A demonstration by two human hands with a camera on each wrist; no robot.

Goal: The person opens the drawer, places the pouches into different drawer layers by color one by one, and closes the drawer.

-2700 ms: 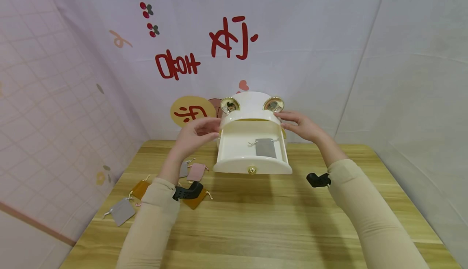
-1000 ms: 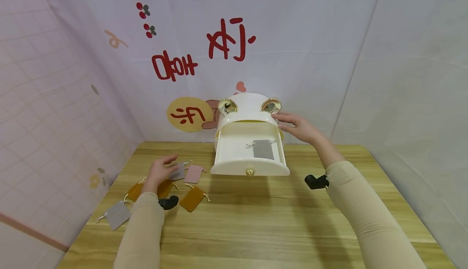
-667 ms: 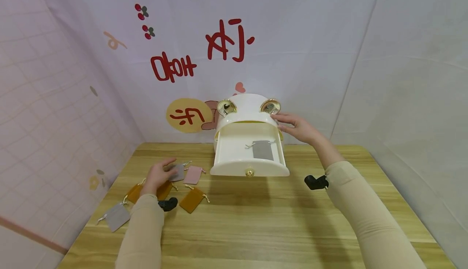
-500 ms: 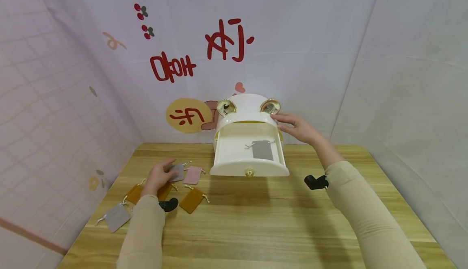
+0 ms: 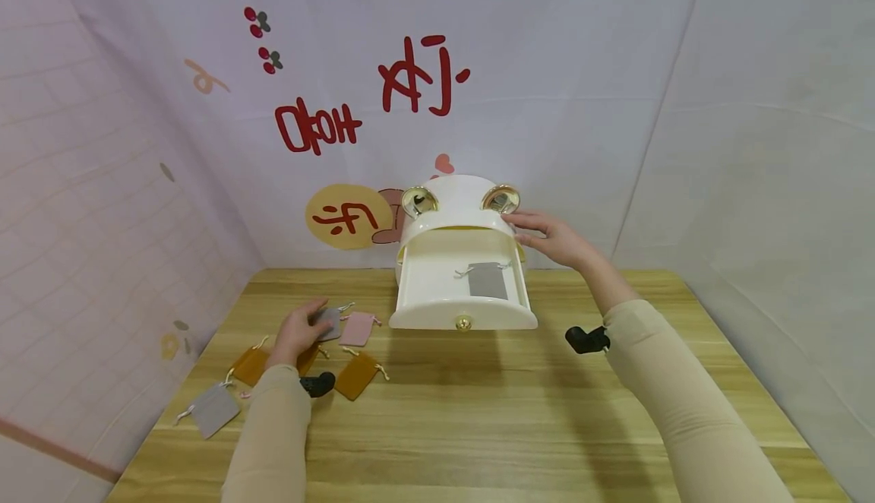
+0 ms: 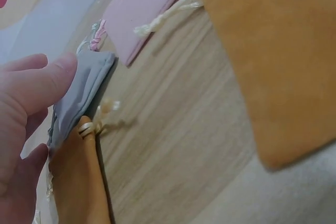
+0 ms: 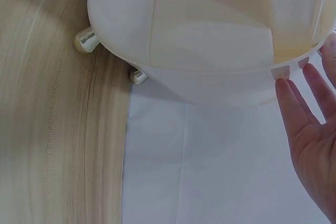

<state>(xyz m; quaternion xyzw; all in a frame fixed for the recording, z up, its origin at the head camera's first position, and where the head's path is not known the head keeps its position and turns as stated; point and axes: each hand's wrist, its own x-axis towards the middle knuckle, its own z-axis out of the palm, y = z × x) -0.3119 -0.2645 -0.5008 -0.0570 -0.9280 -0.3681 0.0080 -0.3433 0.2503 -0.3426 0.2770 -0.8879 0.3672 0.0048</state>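
Note:
My left hand (image 5: pixel 295 333) is at the left of the table, its thumb and fingers pinching a grey drawstring pouch (image 6: pixel 86 80). An orange pouch (image 6: pixel 79 182) lies right below it, partly hidden by the hand in the head view. The right hand (image 5: pixel 557 241) rests its fingertips, fairly straight, against the right side of a white frog-shaped drawer box (image 5: pixel 461 203) with shiny gold eyes. Its drawer (image 5: pixel 437 313) is pulled out and holds another grey pouch (image 5: pixel 488 281), lying flat toward the right.
A pink pouch (image 5: pixel 358 329) and an orange pouch (image 5: pixel 357 375) lie between the left hand and the box. Farther left are another orange pouch (image 5: pixel 250 366) and a grey pouch (image 5: pixel 215 409). A printed cloth wall (image 5: pixel 560 108) stands behind the wooden table (image 5: pixel 506 427).
My left hand has left the box's left side and come down to the grey pouch among the others on the table. The right hand stays at the box; the drawer remains out.

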